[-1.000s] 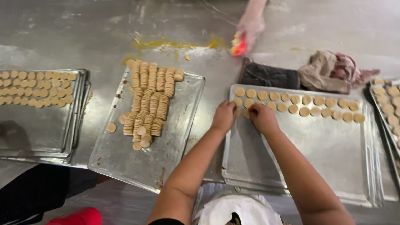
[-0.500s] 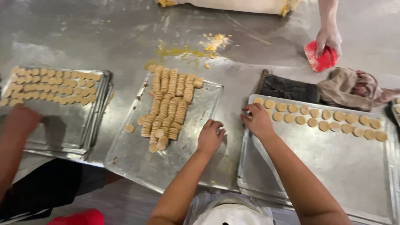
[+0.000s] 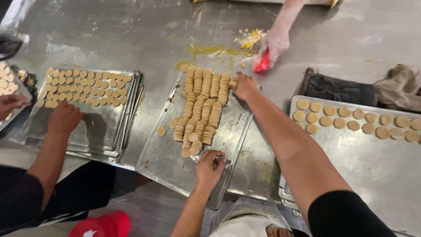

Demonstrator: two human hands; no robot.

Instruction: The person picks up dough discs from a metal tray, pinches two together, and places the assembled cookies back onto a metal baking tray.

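Rows of stacked round tan dough discs [image 3: 202,109] lie on the middle metal tray [image 3: 169,160]. My right hand [image 3: 244,86] reaches across to the far right end of those rows, and its fingers close on the discs there. On the near part of the same tray rests my left hand [image 3: 209,169], palm down and fingers curled, just below the nearest discs. What is under it is hidden. To my right, a second metal tray [image 3: 372,166] holds two short rows of flat discs [image 3: 351,118].
Another person's hands [image 3: 65,117] work at a stack of trays [image 3: 98,131] with flat discs on the left. Across the steel table, someone else's hand holds a red scraper [image 3: 262,65] by yellow crumbs. Dark and brown cloths [image 3: 351,90] lie behind the right tray.
Both my hands left the right tray for the middle one. My right hand went on to the far end of the stacked rows; my left hand drew back to the near part.
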